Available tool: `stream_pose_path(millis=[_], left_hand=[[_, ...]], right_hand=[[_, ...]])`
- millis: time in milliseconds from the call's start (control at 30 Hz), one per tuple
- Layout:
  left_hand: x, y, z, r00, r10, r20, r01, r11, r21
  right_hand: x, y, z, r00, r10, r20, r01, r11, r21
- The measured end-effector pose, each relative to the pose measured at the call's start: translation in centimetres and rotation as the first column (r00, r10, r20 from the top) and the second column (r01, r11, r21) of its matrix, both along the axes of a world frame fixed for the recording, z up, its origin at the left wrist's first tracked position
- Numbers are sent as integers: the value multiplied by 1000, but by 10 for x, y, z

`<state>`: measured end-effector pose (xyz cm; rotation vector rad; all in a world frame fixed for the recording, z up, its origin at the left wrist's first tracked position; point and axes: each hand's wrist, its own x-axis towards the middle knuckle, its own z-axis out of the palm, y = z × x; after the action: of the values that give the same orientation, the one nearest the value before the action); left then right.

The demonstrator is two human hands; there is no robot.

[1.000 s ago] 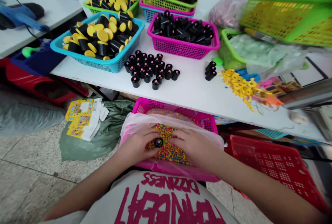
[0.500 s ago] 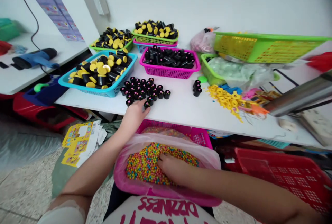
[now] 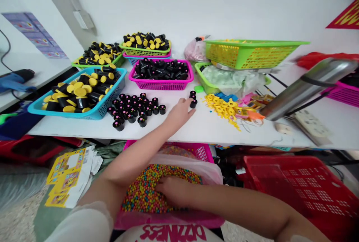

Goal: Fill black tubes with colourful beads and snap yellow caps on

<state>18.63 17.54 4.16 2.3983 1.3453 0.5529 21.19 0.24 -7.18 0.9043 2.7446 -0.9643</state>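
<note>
Both hands are working apart: left hand (image 3: 178, 115) now switching from cup cluster (image 3: 134, 109) to black cups (image 3: 193, 103) farther right, grip unclear; right hand (image 3: 176, 192) resting in beads (image 3: 140, 193), fingers hidden.

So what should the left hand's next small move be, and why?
The left hand should probably secure its grip on the nearest black cup: it reaches right up to that short row, while the right hand sits in the beads.
</note>
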Motion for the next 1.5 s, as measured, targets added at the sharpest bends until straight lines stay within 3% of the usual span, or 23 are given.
stream_pose_path(millis=[133, 267, 367, 533, 633, 733, 833, 1000, 1200, 1367, 1500], left_hand=[[46, 25, -17, 999, 29, -34, -31, 998, -47], [35, 16, -11, 1000, -5, -18, 4, 1000, -28], [-4, -10, 2, 995, -79, 55, 79, 997, -14], [-104, -81, 13, 933, -304, 191, 332, 934, -133], [-157, -125, 1, 926, -355, 127, 377, 889, -262], [-188, -160, -23, 958, -279, 59, 282, 894, -349], [-197, -181, -41, 982, -184, 39, 185, 906, -380], [-198, -191, -51, 984, -159, 76, 176, 916, -361], [-202, -191, -54, 974, -189, 126, 220, 924, -312], [-203, -190, -59, 966, -201, 160, 239, 933, -270], [-202, -183, -49, 968, -180, 176, 216, 953, -211]], right_hand=[[3, 3, 0, 998, -42, -41, 41, 999, -36], [8, 6, 3, 996, -83, -31, 82, 995, -48], [14, 7, 8, 990, -139, -39, 134, 986, -98], [21, 9, 18, 957, -255, -141, 198, 924, -327], [23, 10, 24, 918, -324, -229, 201, 878, -435], [23, 11, 34, 877, -362, -315, 191, 866, -463], [18, 12, 46, 852, -356, -383, 199, 898, -393], [3, 3, 59, 885, -167, -435, 154, 986, -64], [-6, -12, 68, 948, -2, -319, 81, 969, 234], [-7, -8, 84, 952, -54, -302, 121, 970, 210], [10, 0, 87, 929, -141, -342, 225, 950, 219]])
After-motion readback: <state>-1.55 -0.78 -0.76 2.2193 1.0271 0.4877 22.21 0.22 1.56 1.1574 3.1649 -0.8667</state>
